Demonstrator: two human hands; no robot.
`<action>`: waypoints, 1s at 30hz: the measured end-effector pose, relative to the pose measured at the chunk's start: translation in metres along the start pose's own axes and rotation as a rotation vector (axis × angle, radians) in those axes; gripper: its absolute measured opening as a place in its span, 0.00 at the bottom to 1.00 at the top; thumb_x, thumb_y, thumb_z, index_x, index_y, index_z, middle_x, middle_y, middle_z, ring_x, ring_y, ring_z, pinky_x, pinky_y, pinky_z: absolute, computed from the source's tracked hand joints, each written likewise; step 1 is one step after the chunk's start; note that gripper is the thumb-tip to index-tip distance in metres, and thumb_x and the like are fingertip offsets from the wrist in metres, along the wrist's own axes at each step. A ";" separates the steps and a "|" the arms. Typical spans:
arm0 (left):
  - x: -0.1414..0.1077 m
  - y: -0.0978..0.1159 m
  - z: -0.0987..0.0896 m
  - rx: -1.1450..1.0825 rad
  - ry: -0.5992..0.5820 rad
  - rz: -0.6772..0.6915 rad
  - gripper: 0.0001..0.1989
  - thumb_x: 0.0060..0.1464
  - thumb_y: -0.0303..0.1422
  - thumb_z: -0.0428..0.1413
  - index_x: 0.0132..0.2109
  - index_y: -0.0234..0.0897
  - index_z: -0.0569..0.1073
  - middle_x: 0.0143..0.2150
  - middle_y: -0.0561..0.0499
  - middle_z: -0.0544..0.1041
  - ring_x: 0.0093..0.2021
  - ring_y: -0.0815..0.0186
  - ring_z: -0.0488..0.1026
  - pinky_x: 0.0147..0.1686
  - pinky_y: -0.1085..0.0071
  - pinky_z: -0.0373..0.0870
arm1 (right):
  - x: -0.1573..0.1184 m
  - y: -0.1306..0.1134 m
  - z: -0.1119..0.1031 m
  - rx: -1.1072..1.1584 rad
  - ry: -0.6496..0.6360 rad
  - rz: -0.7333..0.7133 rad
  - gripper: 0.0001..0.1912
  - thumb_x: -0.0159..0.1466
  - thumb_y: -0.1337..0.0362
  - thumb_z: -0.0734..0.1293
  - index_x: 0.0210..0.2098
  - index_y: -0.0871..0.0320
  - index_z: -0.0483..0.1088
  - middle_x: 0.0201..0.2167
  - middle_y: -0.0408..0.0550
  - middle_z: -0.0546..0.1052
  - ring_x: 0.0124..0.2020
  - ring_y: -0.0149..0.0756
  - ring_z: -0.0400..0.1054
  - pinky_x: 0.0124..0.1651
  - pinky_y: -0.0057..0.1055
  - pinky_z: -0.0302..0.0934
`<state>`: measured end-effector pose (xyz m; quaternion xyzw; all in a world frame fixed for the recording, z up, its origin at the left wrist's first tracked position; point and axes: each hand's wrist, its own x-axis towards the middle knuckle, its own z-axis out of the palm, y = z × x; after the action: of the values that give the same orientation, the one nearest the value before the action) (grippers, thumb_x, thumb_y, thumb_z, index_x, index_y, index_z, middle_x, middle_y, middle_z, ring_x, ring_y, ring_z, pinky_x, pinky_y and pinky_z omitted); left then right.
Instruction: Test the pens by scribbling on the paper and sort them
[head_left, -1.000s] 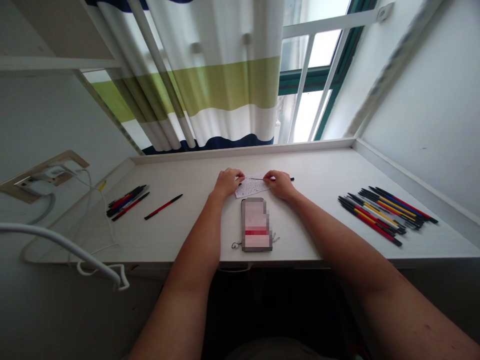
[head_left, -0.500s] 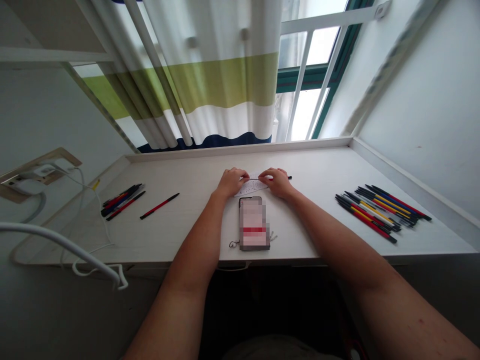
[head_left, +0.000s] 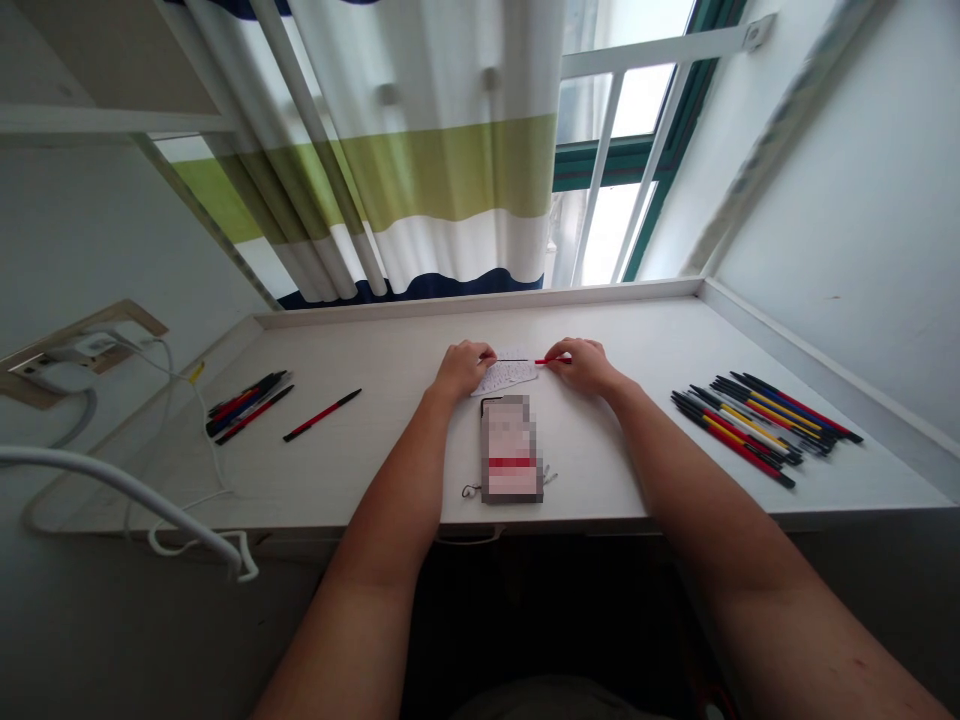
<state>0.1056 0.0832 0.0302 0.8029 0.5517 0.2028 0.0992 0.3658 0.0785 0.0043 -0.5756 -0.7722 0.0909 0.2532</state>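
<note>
Head view. Left hand (head_left: 465, 368): fingers pinched on the thin black end of a slim red-and-black pen (head_left: 551, 360). Right hand (head_left: 581, 366): pinching the pen's red end. Pen: held level between both hands, over the top edge of a handwritten paper slip (head_left: 504, 375). White desk (head_left: 375, 490): blurred phone (head_left: 512, 450) just below the slip; pen bundle (head_left: 765, 430) at right; pen bundle (head_left: 244, 405) and single red pen (head_left: 322, 415) at left.
</note>
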 end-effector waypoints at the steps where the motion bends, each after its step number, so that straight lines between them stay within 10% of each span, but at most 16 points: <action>1: 0.000 0.000 0.000 -0.002 0.002 0.003 0.11 0.65 0.35 0.56 0.46 0.42 0.83 0.46 0.47 0.83 0.51 0.56 0.77 0.59 0.61 0.68 | 0.001 -0.001 0.001 0.008 0.002 -0.005 0.09 0.66 0.61 0.67 0.39 0.51 0.81 0.42 0.47 0.82 0.48 0.46 0.73 0.64 0.51 0.52; 30: 0.000 -0.008 -0.001 -0.099 0.069 0.022 0.09 0.64 0.32 0.56 0.45 0.38 0.81 0.46 0.44 0.82 0.46 0.58 0.77 0.52 0.63 0.72 | -0.002 -0.006 0.001 0.107 0.067 0.036 0.08 0.66 0.64 0.66 0.39 0.53 0.78 0.41 0.47 0.83 0.43 0.43 0.74 0.58 0.46 0.58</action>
<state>0.0992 0.0864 0.0279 0.7956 0.5352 0.2586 0.1173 0.3602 0.0746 0.0055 -0.5778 -0.7468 0.1170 0.3077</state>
